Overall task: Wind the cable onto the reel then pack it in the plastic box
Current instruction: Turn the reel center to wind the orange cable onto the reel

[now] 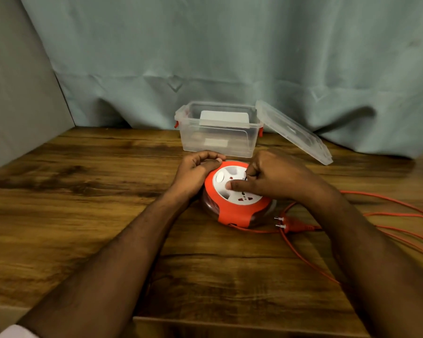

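An orange and white cable reel with sockets on its top lies flat on the wooden table. My left hand grips its far left rim with curled fingers. My right hand lies on the white top, thumb pressed on it and fingers curled round a small dark winding handle. The orange cable runs out of the reel's front and lies in loose loops to the right, with its two-pin plug beside the reel. The clear plastic box stands open just behind the reel.
The box's clear lid leans against its right side. A grey-blue curtain hangs behind the table and a grey panel closes the left side. The table's front edge lies near my forearms.
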`<state>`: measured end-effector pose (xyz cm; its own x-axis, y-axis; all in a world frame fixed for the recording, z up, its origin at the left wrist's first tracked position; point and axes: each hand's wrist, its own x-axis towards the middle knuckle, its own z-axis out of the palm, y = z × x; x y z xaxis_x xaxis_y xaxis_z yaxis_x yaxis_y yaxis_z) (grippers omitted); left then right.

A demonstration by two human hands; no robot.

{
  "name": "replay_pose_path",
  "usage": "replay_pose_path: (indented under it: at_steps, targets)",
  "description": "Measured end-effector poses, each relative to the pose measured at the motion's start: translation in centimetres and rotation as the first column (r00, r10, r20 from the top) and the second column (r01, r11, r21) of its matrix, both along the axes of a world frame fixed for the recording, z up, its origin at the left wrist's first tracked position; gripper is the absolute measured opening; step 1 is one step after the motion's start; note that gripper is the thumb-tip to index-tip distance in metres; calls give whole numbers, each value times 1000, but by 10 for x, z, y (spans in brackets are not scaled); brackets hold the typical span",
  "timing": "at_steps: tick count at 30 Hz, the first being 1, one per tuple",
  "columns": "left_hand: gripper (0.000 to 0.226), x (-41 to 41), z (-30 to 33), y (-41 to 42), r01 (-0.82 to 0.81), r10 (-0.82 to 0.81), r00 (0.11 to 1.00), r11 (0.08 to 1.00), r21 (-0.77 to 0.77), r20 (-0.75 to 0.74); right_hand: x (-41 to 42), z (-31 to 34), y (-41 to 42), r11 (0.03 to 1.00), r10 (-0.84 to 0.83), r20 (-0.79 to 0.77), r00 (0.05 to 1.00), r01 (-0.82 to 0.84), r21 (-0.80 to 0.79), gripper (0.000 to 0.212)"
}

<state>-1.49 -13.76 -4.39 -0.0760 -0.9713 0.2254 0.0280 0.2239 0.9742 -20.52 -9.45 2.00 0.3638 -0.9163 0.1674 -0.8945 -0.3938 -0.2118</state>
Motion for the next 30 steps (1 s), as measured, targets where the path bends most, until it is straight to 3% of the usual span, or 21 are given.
replay_pose_path:
  at_steps: [3, 6, 8, 18, 30]
  targets:
    - [16, 1, 1, 0, 4, -4, 1000, 1000, 4, -1, -15, 6, -3, 998, 38, 90, 995, -42, 43, 8]
    - [16, 1, 1, 0, 13, -13, 1000, 1000, 3, 8, -23, 9, -4, 986, 113, 37, 993, -117, 119, 47]
    - [16, 1, 0, 0, 21, -21, 1000, 1000, 0, 11, -23, 10, -3, 981, 141, 10, 990, -141, 132, 53]
    - [18, 1, -1, -2, 55, -55, 998, 998, -7, 11, -27, 12, -2, 966, 123, 99, 987, -142, 215, 51]
    - [20, 1, 0, -2, 61, -61, 998, 998, 1, 5, -24, 8, -2, 987, 62, 91, 994, -75, 144, 53]
